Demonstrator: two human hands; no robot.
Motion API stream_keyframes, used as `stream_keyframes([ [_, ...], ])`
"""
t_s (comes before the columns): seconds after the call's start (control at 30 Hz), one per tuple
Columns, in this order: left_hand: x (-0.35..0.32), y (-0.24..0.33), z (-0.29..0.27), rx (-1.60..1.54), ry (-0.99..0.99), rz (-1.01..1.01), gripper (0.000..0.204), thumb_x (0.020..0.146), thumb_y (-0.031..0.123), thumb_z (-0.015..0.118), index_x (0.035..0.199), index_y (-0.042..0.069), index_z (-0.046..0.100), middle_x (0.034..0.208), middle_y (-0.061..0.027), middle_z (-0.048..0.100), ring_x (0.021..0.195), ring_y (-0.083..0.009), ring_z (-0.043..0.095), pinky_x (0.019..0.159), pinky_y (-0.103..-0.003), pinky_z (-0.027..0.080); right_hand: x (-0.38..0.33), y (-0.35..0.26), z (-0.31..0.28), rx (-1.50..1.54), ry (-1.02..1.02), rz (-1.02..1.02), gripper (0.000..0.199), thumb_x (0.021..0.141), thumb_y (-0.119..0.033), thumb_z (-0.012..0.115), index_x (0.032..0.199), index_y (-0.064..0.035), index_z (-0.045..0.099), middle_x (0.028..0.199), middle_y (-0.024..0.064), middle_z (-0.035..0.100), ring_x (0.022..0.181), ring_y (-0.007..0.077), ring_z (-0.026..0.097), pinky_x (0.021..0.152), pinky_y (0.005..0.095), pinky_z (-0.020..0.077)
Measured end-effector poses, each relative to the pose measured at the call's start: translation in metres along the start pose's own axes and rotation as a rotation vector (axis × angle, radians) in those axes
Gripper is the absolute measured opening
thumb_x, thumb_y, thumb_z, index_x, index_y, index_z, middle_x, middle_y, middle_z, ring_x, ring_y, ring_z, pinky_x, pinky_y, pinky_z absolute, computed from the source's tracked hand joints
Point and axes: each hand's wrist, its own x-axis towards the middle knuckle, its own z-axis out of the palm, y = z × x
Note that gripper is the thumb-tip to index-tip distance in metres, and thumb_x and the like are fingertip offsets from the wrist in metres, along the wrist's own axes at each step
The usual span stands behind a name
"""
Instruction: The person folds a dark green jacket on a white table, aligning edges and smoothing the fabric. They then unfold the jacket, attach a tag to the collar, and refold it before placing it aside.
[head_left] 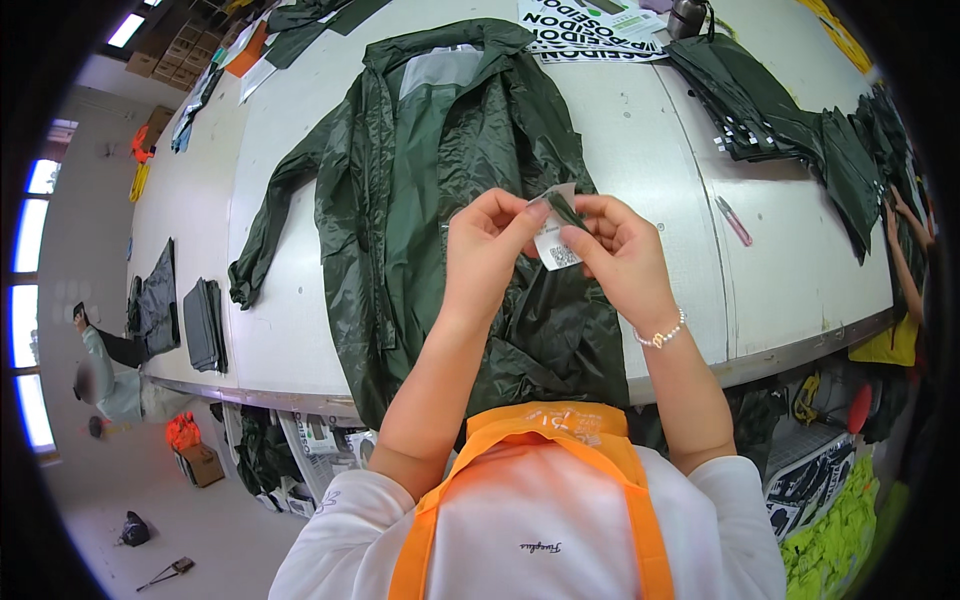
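Note:
A dark green raincoat (pixel 410 240) lies spread open on the white table, collar away from me and one sleeve stretched to the left. Above its right half, both my hands are raised and close together. My left hand (pixel 488 245) pinches a small white label (pixel 548 246) printed with a square code. From the other side, my right hand (pixel 625 250) closes its thumb and fingers on the same label, wearing a beaded bracelet at the wrist. A bit of dark green cloth (pixel 566 210) shows between the fingers; whether it joins the coat is hidden.
A pink cutter-like tool (pixel 734 221) lies right of the coat. Folded dark green garments (pixel 745 100) are stacked at the far right, with a dark bottle (pixel 688 18) behind. Folded dark cloth (pixel 205 325) sits at left. Another person's arms (pixel 905 250) show at the right edge.

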Motion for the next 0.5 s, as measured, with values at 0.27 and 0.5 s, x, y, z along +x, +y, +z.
stream_keyframes([
  [0.27, -0.03, 0.034, 0.0, -0.128, -0.128, -0.094, 0.011, 0.082, 0.008, 0.067, 0.082, 0.003, 0.058, 0.078, -0.0028, 0.064, 0.07, -0.0053, 0.058, 0.064, -0.019, 0.045, -0.013, -0.03, -0.003, -0.003, 0.058, -0.186, 0.018, 0.09, -0.009, 0.056, 0.106, -0.0007, 0.057, 0.091, 0.0007, 0.06, 0.061, 0.0003, 0.045, 0.051, 0.0164, 0.0342],
  [0.5, -0.044, 0.033, 0.002, -0.134, -0.078, -0.113, 0.013, 0.082, 0.006, 0.066, 0.078, 0.004, 0.054, 0.077, -0.006, 0.064, 0.066, -0.0077, 0.06, 0.059, -0.019, 0.048, -0.02, -0.021, 0.012, 0.211, -0.25, -0.05, 0.028, 0.099, -0.022, 0.041, 0.115, -0.0033, 0.055, 0.081, -0.0048, 0.053, 0.059, -0.0007, 0.038, 0.051, 0.015, 0.032],
])
